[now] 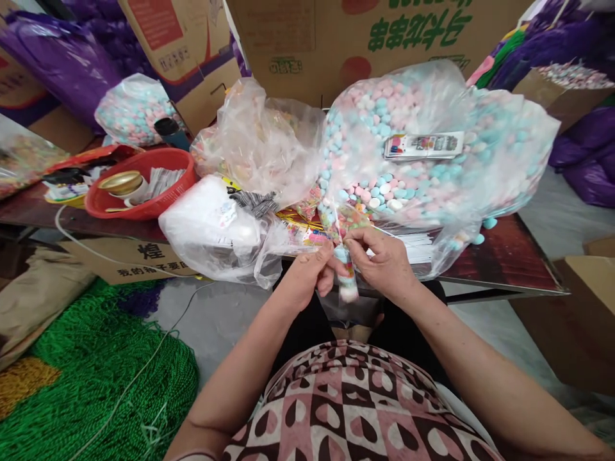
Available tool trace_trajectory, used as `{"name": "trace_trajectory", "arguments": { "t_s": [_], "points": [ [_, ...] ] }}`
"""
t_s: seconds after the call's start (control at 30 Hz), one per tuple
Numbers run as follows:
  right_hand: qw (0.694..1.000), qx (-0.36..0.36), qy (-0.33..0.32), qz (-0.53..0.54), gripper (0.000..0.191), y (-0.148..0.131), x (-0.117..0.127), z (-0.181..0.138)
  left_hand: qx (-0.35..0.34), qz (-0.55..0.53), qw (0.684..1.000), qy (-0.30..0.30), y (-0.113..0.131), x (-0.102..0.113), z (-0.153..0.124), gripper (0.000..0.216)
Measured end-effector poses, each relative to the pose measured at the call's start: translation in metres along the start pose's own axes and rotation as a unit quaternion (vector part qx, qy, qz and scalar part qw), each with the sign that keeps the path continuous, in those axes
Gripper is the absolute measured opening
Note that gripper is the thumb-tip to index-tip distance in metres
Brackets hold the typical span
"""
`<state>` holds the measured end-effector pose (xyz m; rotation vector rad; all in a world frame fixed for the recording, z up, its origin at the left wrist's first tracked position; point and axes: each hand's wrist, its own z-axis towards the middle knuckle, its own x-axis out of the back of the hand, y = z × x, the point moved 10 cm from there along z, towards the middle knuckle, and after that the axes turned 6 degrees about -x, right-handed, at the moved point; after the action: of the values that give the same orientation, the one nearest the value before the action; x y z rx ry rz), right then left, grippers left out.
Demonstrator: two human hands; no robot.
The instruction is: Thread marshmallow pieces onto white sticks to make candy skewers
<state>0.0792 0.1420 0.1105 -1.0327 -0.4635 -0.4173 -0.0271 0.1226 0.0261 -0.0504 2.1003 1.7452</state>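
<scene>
Candy sleeve [346, 282] is sitting between the left hand [308, 275] and the right hand [385, 259], which are pinching its upper part, nearly meeting, while its filled end is poking out below them. Just beyond the hands, a large clear bag of pastel sweets [480, 173] is slumping across the worktop [509, 256], carrying a stack of printed slips [424, 146]. To my eye, this step is calling for a light, even pinch, sparing the sleeve from creasing.

A glossy dark-red tabletop [514, 250] is carrying a round red plastic basin [166, 200], a bulging white plastic bag [206, 237] and a large clear plastic bag [509, 153] of pink, blue and white pieces [384, 192].
</scene>
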Motion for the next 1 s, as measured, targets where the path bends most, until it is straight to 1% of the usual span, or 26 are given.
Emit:
{"name": "trace_trajectory", "arguments": {
  "t_s": [0.07, 0.13, 0.2, 0.27, 0.33, 0.4, 0.43, 0.47, 0.5, 0.53, 0.57, 0.6, 0.63, 0.67, 0.7, 0.73, 0.77, 0.83, 0.87, 0.93, 1.0],
  "points": [
    [1.000, 0.017, 0.008, 0.007, 0.015, -0.007, 0.002, -0.005, 0.029, -0.001, 1.000, 0.005, -0.016, 0.001, 0.002, 0.059],
    [0.999, 0.017, -0.010, 0.030, 0.015, -0.010, -0.003, -0.013, 0.031, -0.028, 0.999, 0.023, -0.020, 0.002, 0.005, 0.059],
    [0.997, -0.017, -0.036, 0.061, 0.014, -0.004, -0.011, -0.020, 0.001, -0.064, 0.997, 0.051, -0.011, 0.005, 0.007, 0.048],
    [0.989, -0.083, -0.055, 0.108, 0.013, 0.011, -0.017, -0.026, -0.047, -0.077, 0.993, 0.071, 0.005, 0.009, 0.005, 0.031],
    [0.968, -0.159, -0.072, 0.178, 0.016, 0.029, -0.022, -0.028, -0.092, -0.040, 0.993, 0.063, 0.022, 0.008, 0.001, 0.020],
    [0.939, -0.211, -0.077, 0.260, 0.018, 0.041, -0.023, -0.028, -0.123, 0.051, 0.991, 0.024, 0.035, 0.000, -0.004, 0.016],
    [0.926, -0.222, -0.074, 0.296, 0.019, 0.044, -0.021, -0.027, -0.136, 0.115, 0.984, -0.007, 0.038, -0.006, -0.006, 0.014],
    [0.914, -0.225, -0.070, 0.330, 0.019, 0.046, -0.019, -0.026, -0.152, 0.191, 0.969, -0.034, 0.041, -0.013, -0.008, 0.010],
    [0.903, -0.224, -0.065, 0.361, 0.018, 0.047, -0.016, -0.026, -0.172, 0.272, 0.944, -0.069, 0.041, -0.023, -0.009, 0.011],
    [0.890, -0.227, -0.066, 0.391, 0.019, 0.048, -0.015, -0.027, -0.204, 0.346, 0.911, -0.095, 0.041, -0.032, -0.010, 0.017],
    [0.873, -0.237, -0.073, 0.421, 0.020, 0.050, -0.016, -0.030, -0.238, 0.417, 0.870, -0.114, 0.040, -0.041, -0.011, 0.022],
    [0.853, -0.255, -0.077, 0.448, 0.021, 0.054, -0.018, -0.035, -0.274, 0.479, 0.825, -0.119, 0.038, -0.050, -0.011, 0.026],
    [0.835, -0.275, -0.080, 0.470, 0.022, 0.057, -0.019, -0.040, -0.304, 0.531, 0.782, -0.117, 0.035, -0.058, -0.011, 0.029],
    [0.821, -0.290, -0.076, 0.485, 0.023, 0.061, -0.019, -0.046, -0.327, 0.567, 0.747, -0.117, 0.030, -0.066, -0.011, 0.031],
    [0.810, -0.301, -0.066, 0.498, 0.025, 0.065, -0.015, -0.052, -0.344, 0.586, 0.723, -0.125, 0.024, -0.075, -0.011, 0.032],
    [0.803, -0.310, -0.049, 0.508, 0.026, 0.069, -0.009, -0.057, -0.354, 0.588, 0.713, -0.142, 0.018, -0.084, -0.011, 0.032],
    [0.797, -0.316, -0.025, 0.514, 0.028, 0.076, 0.002, -0.064, -0.357, 0.576, 0.716, -0.167, 0.012, -0.092, -0.012, 0.033],
    [0.791, -0.336, 0.040, 0.510, 0.031, 0.095, 0.034, -0.082, -0.342, 0.532, 0.748, -0.204, 0.005, -0.103, -0.012, 0.035],
    [0.792, -0.349, 0.079, 0.495, 0.032, 0.108, 0.055, -0.095, -0.328, 0.509, 0.770, -0.204, 0.004, -0.103, -0.010, 0.037],
    [0.799, -0.381, 0.156, 0.438, 0.033, 0.141, 0.102, -0.134, -0.291, 0.469, 0.814, -0.180, 0.005, -0.098, -0.003, 0.040],
    [0.800, -0.432, 0.233, 0.344, 0.034, 0.178, 0.148, -0.191, -0.257, 0.430, 0.852, -0.150, 0.006, -0.089, 0.006, 0.038]
  ]
}}
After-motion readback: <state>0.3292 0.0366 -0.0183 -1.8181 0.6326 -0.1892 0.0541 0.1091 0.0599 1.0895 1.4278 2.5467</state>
